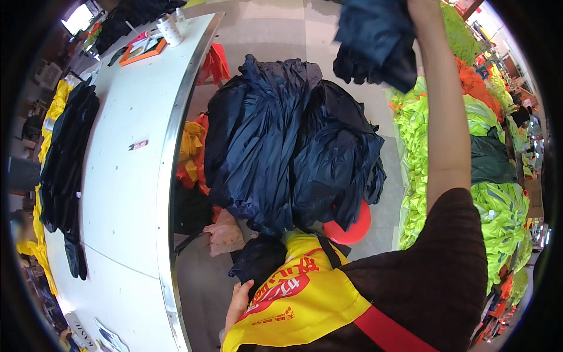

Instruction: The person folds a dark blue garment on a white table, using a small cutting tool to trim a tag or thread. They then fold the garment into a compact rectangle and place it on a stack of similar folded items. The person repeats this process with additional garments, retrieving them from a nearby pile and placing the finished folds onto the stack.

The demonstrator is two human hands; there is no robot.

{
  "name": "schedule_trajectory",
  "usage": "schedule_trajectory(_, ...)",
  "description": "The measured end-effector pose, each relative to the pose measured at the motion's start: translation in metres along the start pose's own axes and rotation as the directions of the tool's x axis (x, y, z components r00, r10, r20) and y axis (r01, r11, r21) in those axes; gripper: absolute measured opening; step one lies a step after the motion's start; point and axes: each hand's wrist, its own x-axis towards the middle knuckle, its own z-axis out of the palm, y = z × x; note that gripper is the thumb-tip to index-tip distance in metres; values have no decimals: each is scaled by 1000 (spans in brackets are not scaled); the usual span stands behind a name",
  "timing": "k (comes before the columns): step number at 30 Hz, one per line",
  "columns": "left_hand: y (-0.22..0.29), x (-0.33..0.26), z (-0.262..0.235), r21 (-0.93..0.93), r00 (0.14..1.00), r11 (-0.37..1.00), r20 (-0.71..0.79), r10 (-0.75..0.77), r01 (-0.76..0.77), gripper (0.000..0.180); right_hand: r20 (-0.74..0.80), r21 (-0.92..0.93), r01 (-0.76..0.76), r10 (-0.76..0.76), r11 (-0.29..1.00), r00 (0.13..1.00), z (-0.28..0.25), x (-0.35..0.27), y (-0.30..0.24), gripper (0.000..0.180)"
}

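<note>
My right arm stretches far forward, and my right hand (421, 13) is closed on a bunched dark navy garment (375, 44) that hangs in the air at the top edge. The fingers are partly hidden behind the cloth. Low down beside my yellow apron (293, 287), my left hand (238, 299) grips a piece of dark navy cloth (261, 258) at its edge. Between the two hands lies a large heap of crinkled navy fabric (264, 141), piled in thick folds in front of me.
A long white table (126, 193) with a metal edge runs along the left, bearing dark garments (67, 164), an orange tray (143, 51) and a cup (169, 29). A red round stool seat (350, 226) pokes out under the heap. Neon yellow garments (419, 170) are stacked at right.
</note>
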Motion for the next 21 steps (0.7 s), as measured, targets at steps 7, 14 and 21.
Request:
schedule_trajectory(7, -76, -45, -81, -14, 991, 1000, -131, 23, -25, 41, 599, -51, 233, -157, 971, 785, 124, -261, -56, 44)
schedule_trajectory(14, -136, -91, -154, -95, 946, 946, -126, 299, -311, 41, 777, -524, 295, 590, 799, -219, 142, -585, 67, 40)
schedule_trajectory(21, -99, -168, -197, 580, 769, 589, 107, 630, -563, 30, 983, 177, -366, -148, 914, 105, 224, -549, -144, 53)
